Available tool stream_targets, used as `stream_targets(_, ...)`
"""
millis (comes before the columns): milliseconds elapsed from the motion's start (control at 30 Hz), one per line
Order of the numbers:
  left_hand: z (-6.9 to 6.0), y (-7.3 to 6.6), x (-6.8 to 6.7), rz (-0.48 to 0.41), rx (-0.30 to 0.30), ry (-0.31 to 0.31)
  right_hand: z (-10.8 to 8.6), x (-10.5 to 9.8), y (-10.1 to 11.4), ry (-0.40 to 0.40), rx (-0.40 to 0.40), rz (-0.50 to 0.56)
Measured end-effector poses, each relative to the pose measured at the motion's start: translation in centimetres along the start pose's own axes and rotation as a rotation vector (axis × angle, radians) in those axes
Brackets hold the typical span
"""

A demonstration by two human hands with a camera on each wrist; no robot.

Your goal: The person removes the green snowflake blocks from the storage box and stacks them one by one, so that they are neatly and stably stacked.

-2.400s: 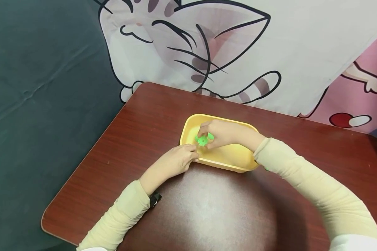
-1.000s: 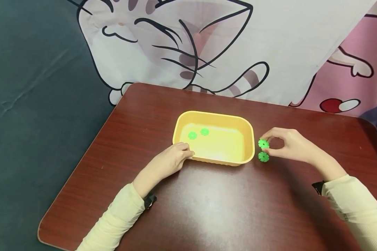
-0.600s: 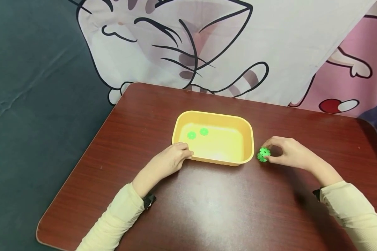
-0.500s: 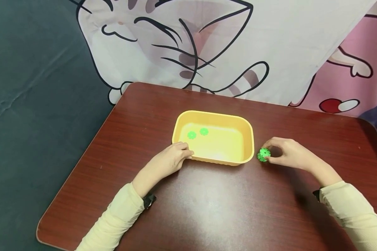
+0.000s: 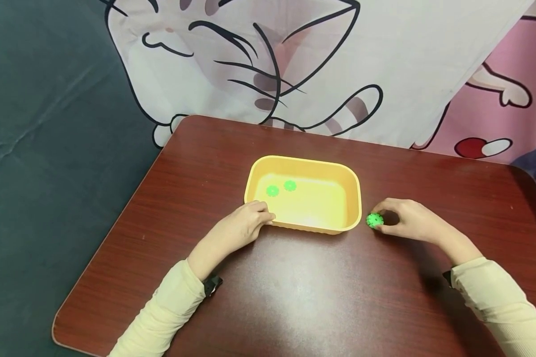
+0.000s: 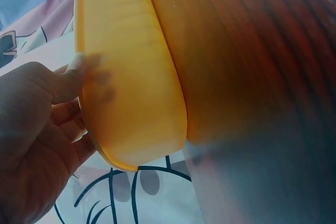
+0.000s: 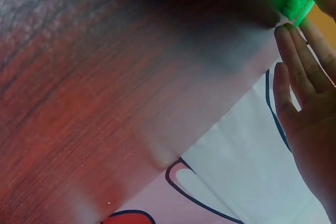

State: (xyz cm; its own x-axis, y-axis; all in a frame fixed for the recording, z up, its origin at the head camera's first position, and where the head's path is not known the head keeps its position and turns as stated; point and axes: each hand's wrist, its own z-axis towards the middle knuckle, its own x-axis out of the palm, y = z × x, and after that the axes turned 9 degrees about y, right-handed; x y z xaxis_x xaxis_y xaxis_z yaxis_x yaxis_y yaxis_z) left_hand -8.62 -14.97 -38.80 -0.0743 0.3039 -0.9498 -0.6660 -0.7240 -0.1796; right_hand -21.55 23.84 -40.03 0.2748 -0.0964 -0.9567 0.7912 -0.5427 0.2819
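A yellow basin (image 5: 314, 230) stands on the table, with two green notched discs (image 5: 272, 191) lying flat at its left inside. My left hand (image 5: 241, 224) grips the basin's near left rim; in the left wrist view the thumb of the left hand (image 6: 44, 124) lies over the edge of the basin (image 6: 134, 87). Right of the basin, my right hand (image 5: 413, 220) pinches a green disc (image 5: 375, 220) between thumb and fingers, low over the table. The right wrist view shows two green discs (image 7: 299, 2) face to face at the fingertips of the right hand (image 7: 310, 77).
The reddish-brown table (image 5: 268, 297) has its rounded left front corner in view. Behind it hangs a white cloth (image 5: 420, 59) with a cartoon cat, with a pink part at the right. Dark green cloth (image 5: 49, 148) lies to the left.
My right hand has brought the green disc from inside the basin to the right, then lowered it onto the other disc beside the basin. The left hand keeps its hold on the rim.
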Motion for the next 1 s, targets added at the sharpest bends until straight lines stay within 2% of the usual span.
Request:
stream_targets(400,-0.11,0.03,0.03,-0.023,-0.005,-0.001,0.12,0.12,0.1,0.008,0.003,-0.014)
stream_targets(1000,-0.07,0.03,-0.08,-0.015,-0.002,0.014,-0.16,0.17,0.18,0.044,0.063,0.008)
